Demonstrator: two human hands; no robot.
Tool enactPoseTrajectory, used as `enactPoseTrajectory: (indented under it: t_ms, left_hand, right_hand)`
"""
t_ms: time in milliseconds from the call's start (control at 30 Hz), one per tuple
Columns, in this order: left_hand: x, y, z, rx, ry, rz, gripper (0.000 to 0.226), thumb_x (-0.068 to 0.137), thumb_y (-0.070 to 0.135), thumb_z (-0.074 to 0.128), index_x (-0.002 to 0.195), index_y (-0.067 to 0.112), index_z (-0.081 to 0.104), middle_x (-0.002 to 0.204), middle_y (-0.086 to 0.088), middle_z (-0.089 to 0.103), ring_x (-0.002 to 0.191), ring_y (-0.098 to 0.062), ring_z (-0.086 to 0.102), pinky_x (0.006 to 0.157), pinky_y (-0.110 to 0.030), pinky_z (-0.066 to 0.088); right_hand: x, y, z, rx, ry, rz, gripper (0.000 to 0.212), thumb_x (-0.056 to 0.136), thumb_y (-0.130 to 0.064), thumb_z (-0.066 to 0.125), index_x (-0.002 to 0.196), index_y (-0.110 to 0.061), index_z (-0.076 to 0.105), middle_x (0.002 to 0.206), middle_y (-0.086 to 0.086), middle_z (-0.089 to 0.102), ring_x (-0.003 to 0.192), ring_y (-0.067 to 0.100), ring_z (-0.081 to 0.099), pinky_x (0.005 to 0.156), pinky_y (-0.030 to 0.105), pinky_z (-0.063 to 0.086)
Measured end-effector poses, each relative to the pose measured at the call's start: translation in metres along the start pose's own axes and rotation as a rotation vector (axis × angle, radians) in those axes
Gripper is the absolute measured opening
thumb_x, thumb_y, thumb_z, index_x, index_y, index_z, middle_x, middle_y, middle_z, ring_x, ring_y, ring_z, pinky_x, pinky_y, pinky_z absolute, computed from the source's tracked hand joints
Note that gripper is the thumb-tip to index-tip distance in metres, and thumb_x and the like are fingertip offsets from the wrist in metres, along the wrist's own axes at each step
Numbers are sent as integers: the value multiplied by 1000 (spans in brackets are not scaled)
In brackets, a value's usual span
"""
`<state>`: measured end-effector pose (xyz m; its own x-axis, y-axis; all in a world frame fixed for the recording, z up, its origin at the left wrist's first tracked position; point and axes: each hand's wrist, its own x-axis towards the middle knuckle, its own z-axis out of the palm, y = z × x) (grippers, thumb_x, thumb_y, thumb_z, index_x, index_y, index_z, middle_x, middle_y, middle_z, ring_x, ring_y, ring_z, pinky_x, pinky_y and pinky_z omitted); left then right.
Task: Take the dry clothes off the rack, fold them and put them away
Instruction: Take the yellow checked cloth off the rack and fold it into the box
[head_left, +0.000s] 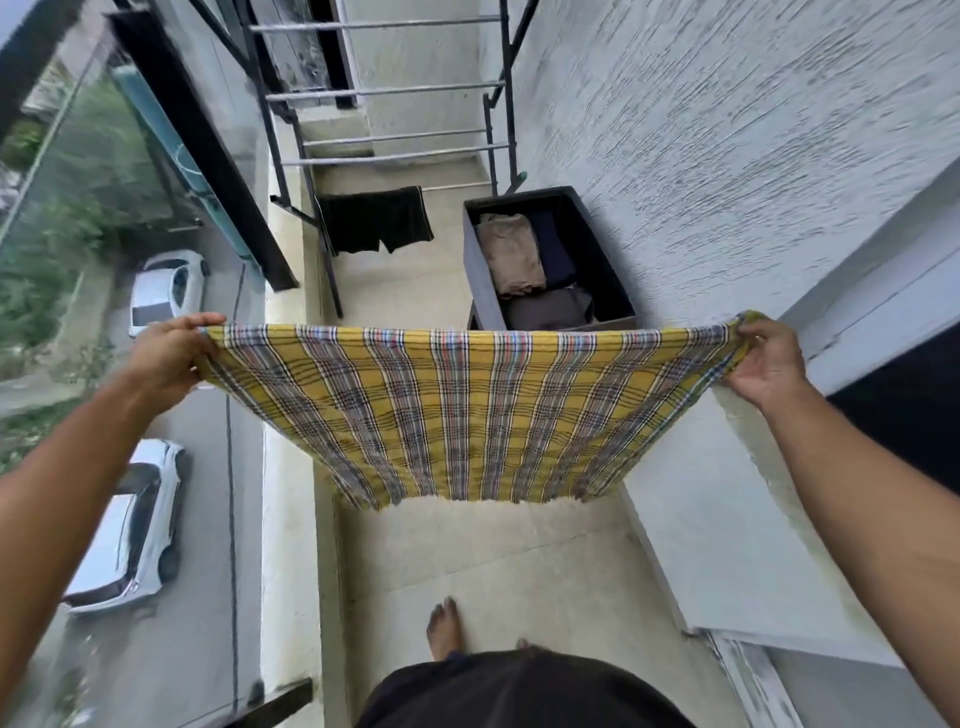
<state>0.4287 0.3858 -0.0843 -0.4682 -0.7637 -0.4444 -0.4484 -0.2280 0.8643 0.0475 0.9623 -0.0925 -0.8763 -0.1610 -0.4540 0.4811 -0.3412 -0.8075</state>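
A yellow checked cloth (467, 410) is stretched wide in front of me, its fringed lower edge hanging above the balcony floor. My left hand (169, 358) grips its left top corner and my right hand (766, 364) pinches its right top corner. Beyond it stands the drying rack (384, 93), with one black garment (376, 218) still draped over a low bar. A dark box (480, 275) by the wall holds folded clothes: a tan piece (511, 252), a navy piece and a dark grey piece.
The balcony is narrow. A textured white wall (727, 156) runs along the right, and a glass railing with a low ledge (288, 467) runs along the left. Parked cars show far below through the glass. My bare foot (444, 629) stands on the tiled floor.
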Motion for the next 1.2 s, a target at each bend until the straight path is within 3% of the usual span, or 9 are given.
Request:
enactPoseTrajectory:
  t_ms: [167, 300, 367, 467, 600, 733, 967, 1100, 1200]
  left_hand:
    - [3, 4, -5, 175, -18, 110, 34, 83, -11, 53, 91, 17, 70, 65, 10, 72, 54, -4, 63, 56, -16, 56]
    - [2, 6, -4, 474, -1, 204, 32, 76, -11, 73, 105, 3, 72, 69, 4, 73, 60, -7, 64, 68, -20, 58]
    - [-4, 7, -1, 626, 32, 232, 33, 76, -7, 77, 107, 2, 72, 83, -8, 72, 70, -15, 60, 75, -29, 51]
    - [-11, 8, 5, 918, 92, 329, 24, 81, 4, 77, 105, 7, 75, 87, -11, 69, 76, -24, 59, 77, -36, 50]
    - [-17, 13, 6, 1146, 110, 390, 19, 88, 10, 68, 105, 7, 76, 79, -16, 66, 74, -33, 61, 73, -39, 51]
    - [-20, 10, 5, 1328, 266, 500, 24, 92, 24, 66, 113, 20, 75, 102, -22, 56, 101, -44, 52, 82, -50, 49]
    - [-38, 0, 43, 880, 491, 382, 41, 84, 20, 46, 116, 23, 72, 103, -19, 72, 90, -43, 66, 82, -48, 57]
    - [-44, -4, 70, 499, 589, 210, 36, 84, 14, 45, 109, 11, 71, 105, -23, 70, 98, -42, 63, 94, -45, 50]
    - [-54, 7, 87, 138, 718, 101, 34, 85, 19, 45, 101, 11, 73, 102, -17, 71, 96, -31, 65, 97, -34, 46]
  right_hand:
    - [6, -2, -6, -392, 81, -143, 68, 70, 14, 40, 101, -35, 74, 94, 4, 63, 58, 12, 51, 58, 25, 49]
    - [2, -4, -4, -867, 78, -266, 54, 72, 18, 45, 110, -9, 74, 110, 18, 69, 76, 15, 59, 61, 18, 52]
    - [-1, -5, -7, -1004, -9, -243, 46, 76, 18, 59, 107, -12, 74, 109, 16, 70, 84, 19, 61, 78, 28, 54]
    - [-4, -6, -12, -1288, -82, -305, 36, 79, 9, 74, 112, -6, 74, 90, 15, 68, 70, 17, 56, 60, 20, 48]
    - [-1, -8, -11, -1571, -115, -530, 19, 82, -10, 80, 99, -2, 78, 88, 15, 71, 82, 25, 62, 70, 30, 42]
    - [-5, -14, -10, -1758, -49, -797, 13, 83, -18, 80, 93, -10, 79, 92, 12, 58, 93, 38, 57, 70, 42, 50]
    - [-19, 5, 7, -1721, 306, -763, 25, 95, -20, 54, 104, -16, 77, 105, 21, 71, 99, 44, 64, 80, 44, 51]
    - [-15, 25, 19, -1269, 444, -641, 32, 92, -14, 49, 107, -5, 76, 108, 24, 72, 99, 43, 65, 83, 43, 53]
    - [-15, 37, 24, -723, 447, -582, 32, 88, -16, 54, 108, -9, 78, 105, 8, 76, 94, 20, 71, 82, 34, 60]
